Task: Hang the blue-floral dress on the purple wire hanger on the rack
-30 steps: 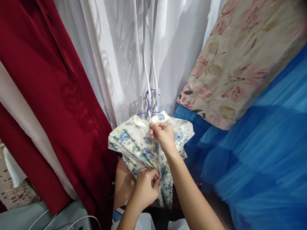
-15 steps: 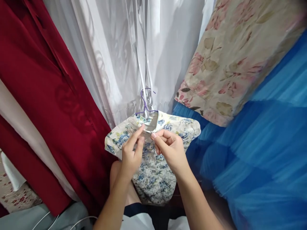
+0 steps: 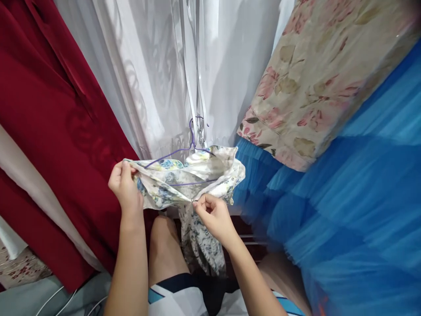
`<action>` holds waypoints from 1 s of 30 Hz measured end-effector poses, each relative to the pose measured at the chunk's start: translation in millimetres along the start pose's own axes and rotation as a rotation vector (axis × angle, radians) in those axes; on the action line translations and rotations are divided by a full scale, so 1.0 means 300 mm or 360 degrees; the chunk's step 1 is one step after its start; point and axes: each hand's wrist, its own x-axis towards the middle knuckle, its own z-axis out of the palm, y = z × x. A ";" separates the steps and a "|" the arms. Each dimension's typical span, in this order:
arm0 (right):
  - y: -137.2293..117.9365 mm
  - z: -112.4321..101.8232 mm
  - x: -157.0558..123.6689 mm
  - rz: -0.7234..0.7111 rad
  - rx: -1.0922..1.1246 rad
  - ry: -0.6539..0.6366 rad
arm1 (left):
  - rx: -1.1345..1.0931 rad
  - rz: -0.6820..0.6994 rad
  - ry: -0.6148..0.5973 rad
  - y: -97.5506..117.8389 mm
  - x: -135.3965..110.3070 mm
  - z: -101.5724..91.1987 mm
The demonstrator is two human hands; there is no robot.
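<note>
A small cream garment with blue flowers (image 3: 184, 182) hangs on a purple wire hanger (image 3: 179, 153) in front of a white sheer curtain. My left hand (image 3: 125, 186) is closed on the garment's left edge and holds it out to the left. My right hand (image 3: 210, 215) pinches the garment's fabric near the middle of its lower edge. The cloth is spread open between both hands, so the hanger's wire shows inside it. The garment's lower part trails down between my knees.
A dark red curtain (image 3: 55, 131) hangs at the left and the white sheer curtain (image 3: 158, 74) is in the middle. Blue tulle (image 3: 348, 206) and a pink-flowered cloth (image 3: 315, 74) fill the right. White cables (image 3: 59, 296) lie at the bottom left.
My left hand rose from the lower cloth to the collar, then moved out left with the garment's edge. My right hand dropped from the collar to the lower edge. The garment has opened up.
</note>
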 end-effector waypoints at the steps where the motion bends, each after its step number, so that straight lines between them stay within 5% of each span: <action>1: -0.005 0.007 -0.017 0.0003 0.0006 -0.0044 | -0.0175 -0.0318 0.0108 -0.033 0.027 -0.033; 5: -0.001 0.032 -0.049 0.0095 0.0112 -0.0179 | -0.0235 -0.0912 0.0124 -0.179 -0.016 -0.151; 9: 0.088 -0.012 -0.075 0.0239 0.0285 -0.0055 | -0.0265 -0.1287 0.0072 -0.300 -0.223 -0.223; 13: 0.208 -0.136 -0.128 0.0336 0.0071 0.0157 | -0.0439 -0.1560 -0.0022 -0.322 -0.431 -0.222; 19: 0.197 -0.210 -0.187 0.0156 -0.0392 -0.0189 | -0.0540 -0.1239 -0.0636 -0.153 -0.632 -0.080; 23: 0.122 -0.175 -0.213 0.0155 -0.0021 -0.0352 | 0.0069 -0.0830 -0.1258 -0.053 -0.691 -0.022; 26: 0.103 -0.189 -0.244 0.0401 0.0317 -0.0236 | 0.0499 -0.0518 -0.1361 -0.048 -0.688 -0.029; 28: 0.095 -0.225 -0.273 0.0627 0.0518 -0.0204 | 0.0596 -0.0538 -0.1527 -0.079 -0.689 -0.047; 30: 0.080 -0.283 -0.300 0.0754 0.0550 -0.0322 | 0.0569 -0.0828 -0.1789 -0.127 -0.706 -0.069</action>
